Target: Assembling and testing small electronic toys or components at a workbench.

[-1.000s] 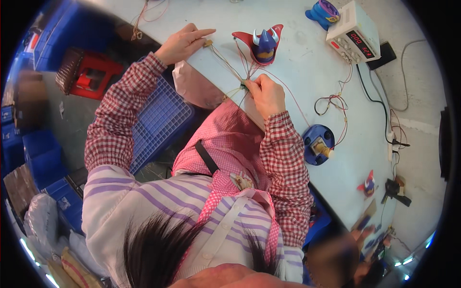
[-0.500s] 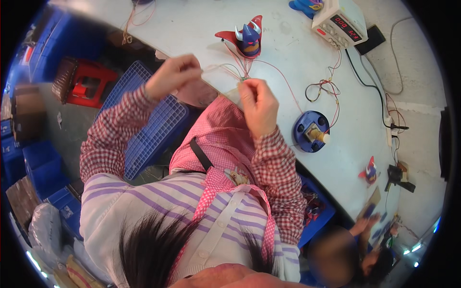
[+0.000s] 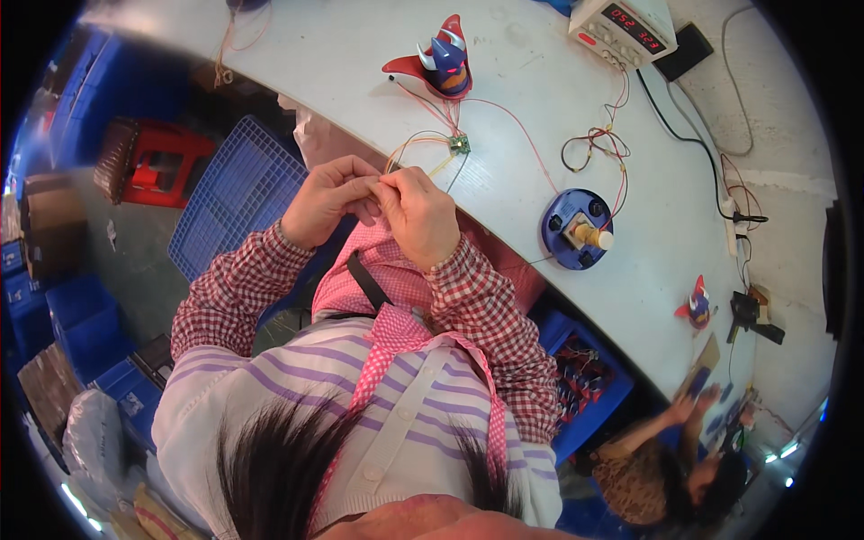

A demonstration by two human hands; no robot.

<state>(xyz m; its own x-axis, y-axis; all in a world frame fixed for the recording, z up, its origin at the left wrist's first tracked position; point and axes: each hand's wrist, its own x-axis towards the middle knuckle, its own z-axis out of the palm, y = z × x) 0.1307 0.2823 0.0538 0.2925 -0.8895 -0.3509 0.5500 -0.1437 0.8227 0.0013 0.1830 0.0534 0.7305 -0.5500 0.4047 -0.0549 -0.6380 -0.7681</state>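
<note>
My left hand [image 3: 335, 200] and my right hand [image 3: 417, 216] meet fingertip to fingertip just off the table's near edge, both closed in a pinch. Thin wires [image 3: 439, 166], one yellow, run into the fingers from a small green circuit board [image 3: 459, 144] on the table. The pinched ends are hidden. More wires link the board to a purple, horned toy figure head [image 3: 445, 65] with a red collar, standing beyond it. A red wire also leads to a round blue base [image 3: 577, 229] with a cream-coloured knob, right of my hands.
A power supply [image 3: 623, 29] with a lit red display stands at the far right. Another toy head [image 3: 697, 306] lies near the wall. A blue bin [image 3: 589, 387] of parts sits below the table. At lower right a co-worker's hands [image 3: 688, 409] reach over the table. A blue crate [image 3: 236, 193] is left.
My right hand has left the circuit board and drawn back left to meet my left hand, which moved inward and down. The board now shows uncovered. The view has shifted slightly.
</note>
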